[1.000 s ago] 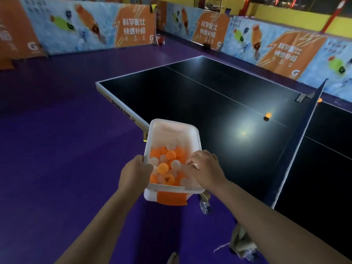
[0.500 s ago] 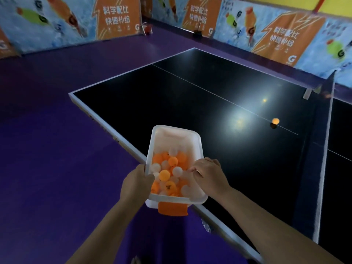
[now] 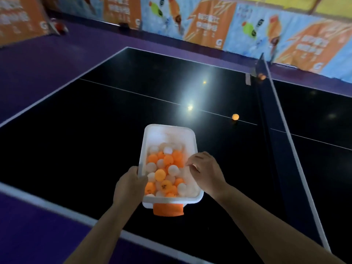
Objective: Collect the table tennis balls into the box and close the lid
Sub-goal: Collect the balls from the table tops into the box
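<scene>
A white plastic box (image 3: 169,127) without a lid holds several orange and white table tennis balls (image 3: 163,172). An orange latch (image 3: 168,209) hangs from its near end. My left hand (image 3: 129,185) grips the box's left rim. My right hand (image 3: 207,170) curls over the right rim. The box is held above the black table (image 3: 95,140). One orange ball (image 3: 235,116) lies on the table's centre line near the net, beyond the box. Another orange ball (image 3: 262,77) shows by the far net post. No lid is in view.
The net (image 3: 266,111) crosses the table on the right. Purple floor (image 3: 38,225) surrounds the table, and printed barrier boards (image 3: 209,23) line the back. Bright lamp reflections sit on the table top.
The box and both hands have moved forward from beside the table's edge to above its surface. The loose orange ball near the net is now closer. Both hands keep their hold.
</scene>
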Motion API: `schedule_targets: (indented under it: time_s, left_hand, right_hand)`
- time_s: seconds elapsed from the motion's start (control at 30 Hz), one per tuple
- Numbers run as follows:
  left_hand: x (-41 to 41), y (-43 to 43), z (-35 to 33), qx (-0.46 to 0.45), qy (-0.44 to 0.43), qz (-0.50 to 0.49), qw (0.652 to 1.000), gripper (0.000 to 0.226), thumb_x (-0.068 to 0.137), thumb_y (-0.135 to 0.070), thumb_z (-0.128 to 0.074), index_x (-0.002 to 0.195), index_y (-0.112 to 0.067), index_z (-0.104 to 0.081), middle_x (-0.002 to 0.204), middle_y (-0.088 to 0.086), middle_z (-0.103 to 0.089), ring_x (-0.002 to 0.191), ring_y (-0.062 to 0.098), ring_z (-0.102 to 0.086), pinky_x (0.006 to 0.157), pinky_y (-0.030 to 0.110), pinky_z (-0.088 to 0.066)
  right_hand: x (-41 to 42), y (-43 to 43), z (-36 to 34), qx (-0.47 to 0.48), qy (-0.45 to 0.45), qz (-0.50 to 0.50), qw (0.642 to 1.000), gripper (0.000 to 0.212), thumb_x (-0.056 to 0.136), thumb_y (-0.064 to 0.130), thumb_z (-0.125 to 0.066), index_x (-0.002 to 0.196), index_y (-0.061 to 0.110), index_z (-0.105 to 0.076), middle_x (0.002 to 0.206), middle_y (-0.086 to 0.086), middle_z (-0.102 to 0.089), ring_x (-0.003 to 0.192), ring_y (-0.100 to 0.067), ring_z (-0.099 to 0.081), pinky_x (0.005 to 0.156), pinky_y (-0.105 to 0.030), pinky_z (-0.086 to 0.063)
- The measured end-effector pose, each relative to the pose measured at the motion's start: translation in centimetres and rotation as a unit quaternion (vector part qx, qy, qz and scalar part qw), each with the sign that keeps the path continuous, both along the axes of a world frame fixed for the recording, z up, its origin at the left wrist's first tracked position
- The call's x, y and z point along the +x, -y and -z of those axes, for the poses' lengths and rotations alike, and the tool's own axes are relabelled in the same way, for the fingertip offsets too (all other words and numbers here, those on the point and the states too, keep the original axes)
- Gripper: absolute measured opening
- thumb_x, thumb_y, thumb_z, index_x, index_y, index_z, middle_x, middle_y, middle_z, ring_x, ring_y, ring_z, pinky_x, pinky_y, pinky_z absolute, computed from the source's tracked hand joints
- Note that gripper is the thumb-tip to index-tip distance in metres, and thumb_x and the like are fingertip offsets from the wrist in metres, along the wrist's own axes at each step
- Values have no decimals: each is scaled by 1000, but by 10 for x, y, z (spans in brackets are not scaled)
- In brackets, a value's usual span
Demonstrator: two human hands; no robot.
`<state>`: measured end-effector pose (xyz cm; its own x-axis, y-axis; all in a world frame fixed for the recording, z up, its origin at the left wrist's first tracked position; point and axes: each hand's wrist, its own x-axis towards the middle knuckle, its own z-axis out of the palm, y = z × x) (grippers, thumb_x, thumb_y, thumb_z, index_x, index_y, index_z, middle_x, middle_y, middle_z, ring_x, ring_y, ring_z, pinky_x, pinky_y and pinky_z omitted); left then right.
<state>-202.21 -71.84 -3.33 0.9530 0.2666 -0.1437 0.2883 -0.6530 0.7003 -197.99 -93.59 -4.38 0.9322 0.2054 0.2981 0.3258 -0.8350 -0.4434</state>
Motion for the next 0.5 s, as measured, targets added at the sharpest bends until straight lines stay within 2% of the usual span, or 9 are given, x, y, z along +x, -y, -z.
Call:
schedule_targets:
  time_s: [0.1, 0.17, 0.3, 0.4, 0.5]
  left_hand:
    - [48, 11, 2, -9, -8, 14, 1000, 6, 91, -18, -52, 96, -14, -54, 70, -8, -50, 62, 12, -51, 53, 27, -40]
    - [77, 23, 3, -38, -16, 24, 999, 7, 90, -17, -53, 96, -14, -55, 72, -6, -54, 66, 14, -54, 58, 30, -43]
    - [133, 55, 3, -63, -22, 34, 997, 10, 90, -19, -52, 99, -17, -55, 82, 0, -62, 73, 18, -60, 62, 34, -48]
    - [177, 81, 6, -67, -22, 39, 997, 10, 90, -18, -52, 99, -18, -56, 80, -2, -60, 71, 14, -58, 58, 30, -45]
    - [215, 103, 13, -78, -28, 40, 996, 7, 89, -18, -52, 94, -21, -55, 79, -2, -61, 70, 15, -59, 60, 34, -49]
  right_hand:
    - [37, 29, -3, 74, -6, 111, 991, 20, 80, 3, -57, 84, 17, -71, 93, 11, -60, 92, -3, -50, 79, -15, -38]
    - [68, 57, 1, 90, -12, 162, 983, 20, 81, 4, -56, 85, 17, -70, 94, 12, -58, 92, -4, -52, 80, -18, -41]
    - [142, 115, 17, 72, -82, 216, 970, 23, 83, 6, -54, 98, 16, -68, 106, 2, -60, 103, -15, -54, 90, -29, -45]
    - [201, 154, 34, 44, -123, 245, 961, 27, 86, 9, -52, 110, 17, -64, 117, 0, -55, 109, -17, -50, 89, -27, -42]
    - [260, 186, 54, 13, -163, 266, 950, 32, 87, 12, -52, 118, 19, -57, 129, -1, -45, 112, -19, -47, 90, -30, -43]
